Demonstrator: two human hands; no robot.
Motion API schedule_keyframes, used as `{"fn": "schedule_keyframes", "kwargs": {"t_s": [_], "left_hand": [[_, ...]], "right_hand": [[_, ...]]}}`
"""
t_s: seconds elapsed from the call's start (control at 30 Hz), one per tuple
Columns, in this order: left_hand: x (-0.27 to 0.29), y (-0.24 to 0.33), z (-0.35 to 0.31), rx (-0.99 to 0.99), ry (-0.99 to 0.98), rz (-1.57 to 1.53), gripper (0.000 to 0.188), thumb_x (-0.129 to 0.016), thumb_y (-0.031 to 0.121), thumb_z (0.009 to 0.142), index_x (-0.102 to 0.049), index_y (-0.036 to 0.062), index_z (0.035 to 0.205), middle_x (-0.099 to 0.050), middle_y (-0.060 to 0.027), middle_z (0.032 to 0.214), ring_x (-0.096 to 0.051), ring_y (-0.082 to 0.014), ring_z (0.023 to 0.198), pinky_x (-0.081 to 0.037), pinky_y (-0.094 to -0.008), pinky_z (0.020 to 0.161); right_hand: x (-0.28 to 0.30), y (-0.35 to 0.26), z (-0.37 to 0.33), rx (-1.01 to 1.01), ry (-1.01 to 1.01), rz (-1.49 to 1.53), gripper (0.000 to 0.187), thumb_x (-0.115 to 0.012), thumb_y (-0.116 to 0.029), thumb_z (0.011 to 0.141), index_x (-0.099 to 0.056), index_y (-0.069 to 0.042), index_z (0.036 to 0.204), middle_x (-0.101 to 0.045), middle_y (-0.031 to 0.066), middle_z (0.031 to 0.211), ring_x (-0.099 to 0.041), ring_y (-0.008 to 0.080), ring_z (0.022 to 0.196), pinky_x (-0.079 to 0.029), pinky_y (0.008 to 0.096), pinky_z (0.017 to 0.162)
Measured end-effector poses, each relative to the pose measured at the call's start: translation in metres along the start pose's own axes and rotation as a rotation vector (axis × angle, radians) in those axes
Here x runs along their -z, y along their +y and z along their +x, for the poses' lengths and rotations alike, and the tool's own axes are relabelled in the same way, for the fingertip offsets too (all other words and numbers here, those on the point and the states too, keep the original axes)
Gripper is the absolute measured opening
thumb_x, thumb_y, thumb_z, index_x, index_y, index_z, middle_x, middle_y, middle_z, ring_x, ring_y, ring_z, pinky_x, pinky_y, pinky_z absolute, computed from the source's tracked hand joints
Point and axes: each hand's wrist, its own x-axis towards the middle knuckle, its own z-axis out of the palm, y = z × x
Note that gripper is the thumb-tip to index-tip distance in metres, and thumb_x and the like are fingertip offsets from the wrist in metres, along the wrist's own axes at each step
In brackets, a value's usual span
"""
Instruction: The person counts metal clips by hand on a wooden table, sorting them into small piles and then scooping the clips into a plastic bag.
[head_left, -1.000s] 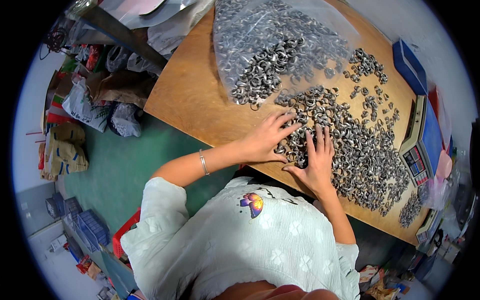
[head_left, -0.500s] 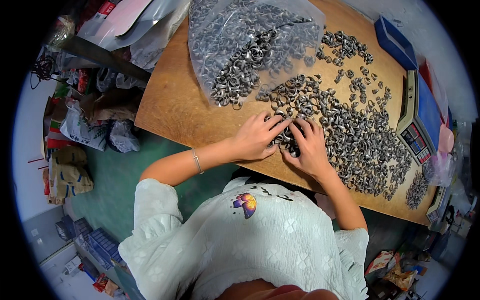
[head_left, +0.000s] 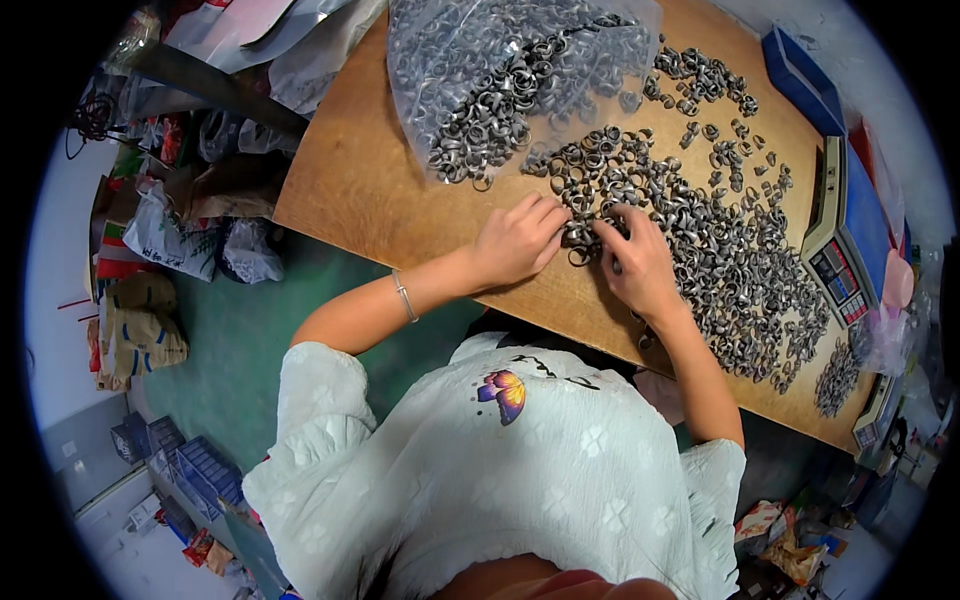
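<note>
Small grey metal rings lie in a wide, loose pile over the wooden table. My left hand rests at the pile's near left edge, its fingers curled together and their tips against a few rings. Whatever those fingertips pinch is hidden. Facing it from the right, my right hand is bent over the rings, with a dark metal ring by its thumb and forefinger. Beyond both hands, a large clear plastic bag full of the same rings lies with its mouth toward me, and rings spill from it.
The wooden table ends close in front of me. A scale with a blue top and keypad stands at the right, with a blue tray behind it. A separate small heap of rings sits near the right corner. Bags crowd the left.
My hands have moved apart; a gap with rings now shows between them. The right hand's fingers have drawn back to the right. The whole view has shifted slightly.
</note>
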Motion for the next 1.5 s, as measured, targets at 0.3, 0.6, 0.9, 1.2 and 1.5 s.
{"fn": "schedule_keyframes", "kwargs": {"t_s": [0.3, 0.6, 0.9, 1.2, 1.5], "left_hand": [[-0.008, -0.005, 0.024, 0.201, 0.176, -0.421, 0.021, -0.062, 0.005, 0.083, -0.057, -0.0008, 0.103, -0.061, -0.0155, 0.089, -0.060, -0.0316, 0.076, -0.047, -0.0370, 0.065], [0.018, -0.018, 0.060, 0.529, 0.076, -1.009, 0.023, -0.059, 0.012, 0.091, -0.058, -0.0014, 0.110, -0.061, -0.0007, 0.081, -0.055, -0.0042, 0.066, -0.044, -0.0172, 0.059], [0.058, -0.074, 0.083, 0.518, 0.198, -0.608, 0.028, -0.061, 0.015, 0.090, -0.058, -0.0033, 0.111, -0.063, -0.0043, 0.081, -0.058, -0.0070, 0.072, -0.047, -0.0210, 0.065], [0.040, -0.148, 0.160, 0.497, 0.398, -0.251, 0.032, -0.060, 0.018, 0.088, -0.060, -0.0028, 0.113, -0.068, -0.0143, 0.089, -0.066, -0.0191, 0.081, -0.052, -0.0327, 0.069], [0.061, -0.107, 0.113, 0.224, 0.413, 0.012, 0.046, -0.065, 0.011, 0.079, -0.053, 0.0028, 0.122, -0.048, -0.0173, 0.128, -0.043, -0.0353, 0.120, -0.036, -0.0463, 0.099]], "right_hand": [[-0.001, 0.023, 0.021, -0.282, 0.268, 0.384, 0.017, -0.060, -0.002, 0.075, -0.064, 0.000, 0.092, -0.059, 0.0147, 0.101, -0.059, 0.0272, 0.094, -0.047, 0.0341, 0.083], [0.030, 0.025, 0.057, -1.041, 0.307, 1.684, 0.032, -0.053, -0.007, 0.087, -0.048, -0.001, 0.119, -0.060, 0.0147, 0.102, -0.058, 0.0210, 0.078, -0.046, 0.0290, 0.055], [-0.001, 0.000, 0.138, -1.057, -0.062, 2.222, 0.023, -0.037, -0.014, 0.095, -0.047, 0.003, 0.106, -0.057, 0.0211, 0.094, -0.054, 0.0251, 0.078, -0.041, 0.0308, 0.051], [-0.037, 0.004, 0.258, -0.808, 0.782, 1.940, 0.029, -0.039, -0.023, 0.095, -0.054, 0.000, 0.105, -0.062, 0.0154, 0.099, -0.061, 0.0265, 0.082, -0.051, 0.0406, 0.070], [0.013, 0.006, 0.206, -0.736, 0.355, 1.121, 0.046, -0.061, -0.013, 0.083, -0.049, 0.001, 0.125, -0.061, 0.0130, 0.102, -0.057, 0.0236, 0.093, -0.047, 0.0344, 0.083]]}}
